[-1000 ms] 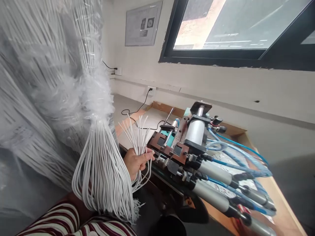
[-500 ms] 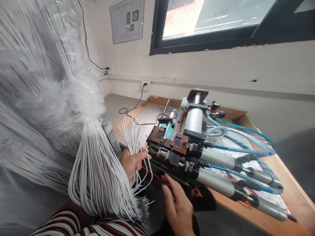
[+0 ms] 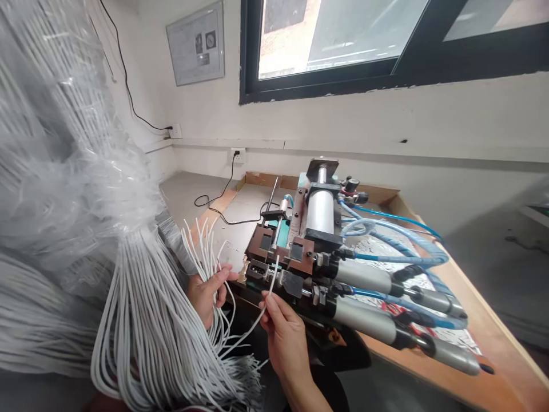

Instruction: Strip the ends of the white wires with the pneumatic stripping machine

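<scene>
1. Left hand (image 3: 205,293) just left of the pneumatic machine (image 3: 317,252), closed around a small bunch of white cables (image 3: 205,252); thumb stretched toward the front-left corner of the machine.
2. Upper ends of this bunch fanned out above the left hand, left of the machine; lower parts hanging below the hand.
3. Right hand (image 3: 286,339) just in front of the machine, below its front edge; fingers pinched on a single white cable (image 3: 269,289), the rest of the hand loosely curled.
4. Upper end of the single cable standing just above the fingertips, very close to the brown front block (image 3: 281,252) of the machine; cannot tell if touching or only beside.
5. Lower part of the single cable running down and left from the right hand, toward the loose cable ends in front of the machine.
6. Large bundle of white cables (image 3: 141,332) far left of the machine, hanging in loops beside and below the left hand; upper part wrapped in clear plastic film (image 3: 77,166).
7. Grey cylinders (image 3: 377,320) and blue air hoses (image 3: 394,240) on the right side of the machine.
8. Wooden table (image 3: 484,337) under the machine.
9. Black power cord (image 3: 214,200) lying on the table behind the machine, going up to a wall socket (image 3: 237,154).
10. Dark-framed window (image 3: 364,46) on the wall above the machine.
</scene>
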A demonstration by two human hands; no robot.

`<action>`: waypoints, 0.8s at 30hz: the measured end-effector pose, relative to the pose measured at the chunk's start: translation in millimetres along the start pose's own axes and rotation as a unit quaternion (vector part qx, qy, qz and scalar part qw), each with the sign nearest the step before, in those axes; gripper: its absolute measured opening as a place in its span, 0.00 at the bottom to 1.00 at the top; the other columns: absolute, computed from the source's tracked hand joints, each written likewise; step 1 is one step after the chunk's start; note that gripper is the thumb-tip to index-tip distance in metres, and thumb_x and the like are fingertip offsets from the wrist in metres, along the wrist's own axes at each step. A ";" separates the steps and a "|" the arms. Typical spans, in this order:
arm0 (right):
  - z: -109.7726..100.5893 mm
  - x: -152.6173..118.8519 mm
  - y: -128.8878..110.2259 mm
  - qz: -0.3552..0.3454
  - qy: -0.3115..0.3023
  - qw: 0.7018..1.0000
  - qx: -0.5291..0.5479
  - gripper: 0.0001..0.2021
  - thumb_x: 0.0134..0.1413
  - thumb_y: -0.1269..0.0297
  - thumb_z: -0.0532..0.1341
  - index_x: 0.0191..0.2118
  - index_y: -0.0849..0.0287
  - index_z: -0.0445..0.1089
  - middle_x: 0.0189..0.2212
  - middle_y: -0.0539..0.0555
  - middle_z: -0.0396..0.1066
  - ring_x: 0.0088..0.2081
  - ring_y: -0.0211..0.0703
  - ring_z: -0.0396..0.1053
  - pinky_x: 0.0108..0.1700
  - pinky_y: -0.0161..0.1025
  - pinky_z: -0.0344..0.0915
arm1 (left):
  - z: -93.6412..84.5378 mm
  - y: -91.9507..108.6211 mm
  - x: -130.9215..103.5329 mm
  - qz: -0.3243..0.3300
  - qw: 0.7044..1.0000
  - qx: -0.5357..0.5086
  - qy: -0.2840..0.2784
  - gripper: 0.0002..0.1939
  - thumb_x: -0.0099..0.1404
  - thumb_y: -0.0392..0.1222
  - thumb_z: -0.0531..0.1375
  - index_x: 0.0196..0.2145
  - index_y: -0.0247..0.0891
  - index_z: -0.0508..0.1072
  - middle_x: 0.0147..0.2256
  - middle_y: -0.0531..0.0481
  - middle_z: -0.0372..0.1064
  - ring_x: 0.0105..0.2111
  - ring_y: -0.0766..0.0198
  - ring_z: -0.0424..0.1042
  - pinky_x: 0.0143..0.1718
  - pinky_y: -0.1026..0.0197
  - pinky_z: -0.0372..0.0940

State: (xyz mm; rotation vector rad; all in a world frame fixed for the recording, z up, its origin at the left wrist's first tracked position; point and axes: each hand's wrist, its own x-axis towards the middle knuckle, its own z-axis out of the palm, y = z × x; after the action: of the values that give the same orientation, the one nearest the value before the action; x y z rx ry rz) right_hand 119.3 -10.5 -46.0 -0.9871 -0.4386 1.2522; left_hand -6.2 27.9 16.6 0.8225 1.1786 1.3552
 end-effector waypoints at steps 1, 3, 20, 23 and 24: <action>3.2 1.9 -2.4 0.010 0.002 1.000 0.020 0.13 0.36 0.58 0.68 0.30 0.60 0.75 0.21 0.50 0.68 0.19 0.30 0.57 0.20 0.29 0.54 | 0.3 -0.4 0.2 0.001 1.000 0.003 0.000 0.14 0.49 0.43 0.62 0.31 0.30 0.72 0.23 0.48 0.73 0.10 0.77 0.53 0.11 0.69 0.43; 9.0 4.7 -8.0 0.032 0.005 0.998 0.048 0.13 0.33 0.59 0.69 0.28 0.60 0.75 0.20 0.49 0.67 0.18 0.29 0.55 0.19 0.28 0.52 | 0.6 -0.7 -0.1 0.000 1.000 0.006 -0.003 0.13 0.48 0.44 0.63 0.30 0.30 0.72 0.23 0.48 0.73 0.10 0.77 0.53 0.11 0.68 0.43; 15.8 7.3 -12.2 0.076 -0.018 0.992 0.097 0.11 0.33 0.60 0.70 0.24 0.60 0.72 0.24 0.51 0.69 0.26 0.36 0.64 0.28 0.32 0.63 | 2.3 1.7 -8.6 -0.047 0.997 0.045 -0.050 0.22 0.47 0.48 0.63 0.37 0.29 0.72 0.25 0.44 0.75 0.10 0.76 0.55 0.11 0.67 0.43; 12.1 1.1 -2.4 0.033 -0.104 0.994 0.023 0.11 0.43 0.55 0.64 0.26 0.58 0.70 0.30 0.53 0.71 0.35 0.43 0.67 0.37 0.38 0.63 | 1.3 1.8 -11.6 -0.040 0.996 0.032 -0.072 0.28 0.51 0.54 0.59 0.45 0.30 0.69 0.19 0.49 0.72 0.09 0.75 0.53 0.12 0.66 0.42; 9.1 -2.5 3.9 0.028 -0.141 0.990 -0.011 0.11 0.47 0.54 0.61 0.27 0.57 0.69 0.31 0.53 0.71 0.35 0.43 0.67 0.38 0.38 0.62 | 1.0 1.4 -12.3 -0.039 0.996 0.026 -0.075 0.29 0.53 0.56 0.56 0.45 0.30 0.69 0.16 0.51 0.69 0.09 0.75 0.52 0.12 0.66 0.42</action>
State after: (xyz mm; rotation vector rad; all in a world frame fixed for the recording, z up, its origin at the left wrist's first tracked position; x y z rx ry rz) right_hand 109.4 -9.4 -43.7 -0.8479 -0.6486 1.4464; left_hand -3.8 16.2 20.0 0.8913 1.1216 1.1835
